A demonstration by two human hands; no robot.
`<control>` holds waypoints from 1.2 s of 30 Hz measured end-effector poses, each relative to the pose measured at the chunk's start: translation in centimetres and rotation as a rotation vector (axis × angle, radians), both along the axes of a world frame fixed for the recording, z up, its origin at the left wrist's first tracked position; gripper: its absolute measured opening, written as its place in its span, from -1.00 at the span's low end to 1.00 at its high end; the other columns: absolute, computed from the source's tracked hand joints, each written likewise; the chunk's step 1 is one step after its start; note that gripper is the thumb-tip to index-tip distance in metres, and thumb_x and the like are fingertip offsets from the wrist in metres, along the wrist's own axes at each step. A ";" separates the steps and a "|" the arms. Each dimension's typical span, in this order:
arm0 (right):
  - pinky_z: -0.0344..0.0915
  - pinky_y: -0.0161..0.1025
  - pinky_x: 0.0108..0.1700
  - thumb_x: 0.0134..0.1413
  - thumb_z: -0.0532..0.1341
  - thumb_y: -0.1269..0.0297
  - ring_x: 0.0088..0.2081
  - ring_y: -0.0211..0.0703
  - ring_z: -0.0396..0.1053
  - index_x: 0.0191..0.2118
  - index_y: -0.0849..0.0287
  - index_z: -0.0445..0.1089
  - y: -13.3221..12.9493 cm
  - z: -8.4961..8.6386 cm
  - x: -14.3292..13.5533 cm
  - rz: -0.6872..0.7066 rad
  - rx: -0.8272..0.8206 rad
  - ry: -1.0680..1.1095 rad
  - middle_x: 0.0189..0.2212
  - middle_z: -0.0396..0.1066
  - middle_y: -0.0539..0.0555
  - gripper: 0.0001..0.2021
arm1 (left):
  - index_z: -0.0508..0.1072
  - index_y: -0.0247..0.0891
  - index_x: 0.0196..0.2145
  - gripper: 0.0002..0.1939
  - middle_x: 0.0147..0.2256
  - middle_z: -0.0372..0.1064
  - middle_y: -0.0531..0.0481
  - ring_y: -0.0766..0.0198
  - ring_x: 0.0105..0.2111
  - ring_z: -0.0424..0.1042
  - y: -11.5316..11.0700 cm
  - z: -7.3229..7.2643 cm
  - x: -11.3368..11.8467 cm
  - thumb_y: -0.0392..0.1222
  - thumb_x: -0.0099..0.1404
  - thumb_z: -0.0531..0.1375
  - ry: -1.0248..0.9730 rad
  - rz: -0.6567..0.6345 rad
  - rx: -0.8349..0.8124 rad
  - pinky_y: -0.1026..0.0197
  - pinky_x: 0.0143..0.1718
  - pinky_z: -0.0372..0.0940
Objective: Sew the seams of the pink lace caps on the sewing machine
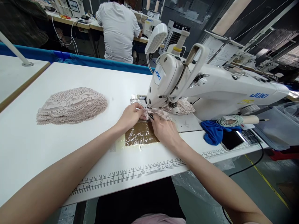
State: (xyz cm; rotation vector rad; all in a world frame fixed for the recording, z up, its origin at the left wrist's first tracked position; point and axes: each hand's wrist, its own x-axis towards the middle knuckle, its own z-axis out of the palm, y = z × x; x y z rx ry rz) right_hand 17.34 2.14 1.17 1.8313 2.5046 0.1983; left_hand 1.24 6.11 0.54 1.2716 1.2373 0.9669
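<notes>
A pale pink lace piece point(165, 112) lies under the head of the white JUKI sewing machine point(173, 74), with more of it bunched to the right of the needle area. My left hand point(131, 116) pinches the lace's left edge close to the presser foot. Just right of it, my right hand point(164, 129) is closed with its fingers at the lace's front edge. A thin dark tool point(151, 116) shows at the right fingertips; its kind is too small to make out. Brown, shiny taped sheeting point(140, 134) covers the table below both hands.
A stack of pink lace pieces point(72, 105) lies on the white table point(58, 149) at left. A printed ruler point(133, 174) runs along the front edge. Blue cloth point(211, 132), a phone point(232, 140) and coiled cord point(230, 121) sit right. Another person point(119, 31) sits beyond.
</notes>
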 end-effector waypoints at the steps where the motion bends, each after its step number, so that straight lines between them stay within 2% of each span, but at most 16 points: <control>1: -0.11 -0.26 -0.53 0.38 -0.23 0.27 -0.50 -0.12 0.37 0.09 0.28 0.15 0.0 0.0 0.0 -0.001 0.005 -0.001 -0.41 0.45 0.12 -0.64 | 0.30 -0.23 -0.38 -0.90 -0.52 0.46 0.07 0.21 -0.40 0.55 0.0 0.0 0.0 -0.22 0.30 0.14 0.000 0.000 0.000 0.12 -0.16 0.28; 10: -0.09 -0.27 -0.52 0.38 -0.20 0.27 -0.50 -0.12 0.38 0.08 0.27 0.16 0.1 -0.1 -0.1 -0.004 0.023 0.006 -0.38 0.45 0.13 -0.65 | 0.30 -0.23 -0.37 -0.90 -0.52 0.46 0.07 0.20 -0.40 0.56 0.3 -0.4 -0.1 -0.21 0.30 0.14 0.005 -0.013 0.006 0.13 -0.15 0.27; 19: -0.03 -0.28 -0.50 0.38 -0.19 0.27 -0.47 -0.07 0.40 0.02 0.28 0.19 0.2 0.0 -0.2 0.000 -0.003 -0.016 -0.41 0.46 0.14 -0.68 | 0.28 -0.23 -0.40 -0.89 -0.53 0.45 0.09 0.21 -0.41 0.55 0.0 0.0 0.0 -0.23 0.30 0.13 0.002 -0.010 -0.005 0.13 -0.16 0.26; 29: -0.12 -0.27 -0.54 0.40 -0.19 0.30 -0.50 -0.06 0.40 -0.08 0.28 0.23 0.2 0.1 -0.2 0.017 -0.004 -0.052 -0.52 0.42 0.11 -0.69 | 0.29 -0.22 -0.38 -0.90 -0.51 0.46 0.07 0.20 -0.39 0.56 0.2 -0.5 -0.1 -0.21 0.30 0.13 -0.004 -0.024 0.001 0.12 -0.15 0.26; 36: -0.13 -0.26 -0.54 0.39 -0.17 0.28 -0.49 -0.07 0.41 -0.08 0.26 0.23 0.2 0.2 -0.2 0.004 0.010 -0.050 -0.46 0.45 0.12 -0.72 | 0.29 -0.22 -0.38 -0.90 -0.51 0.47 0.07 0.20 -0.40 0.56 0.3 -0.6 -0.1 -0.20 0.30 0.13 -0.015 -0.029 0.006 0.11 -0.14 0.27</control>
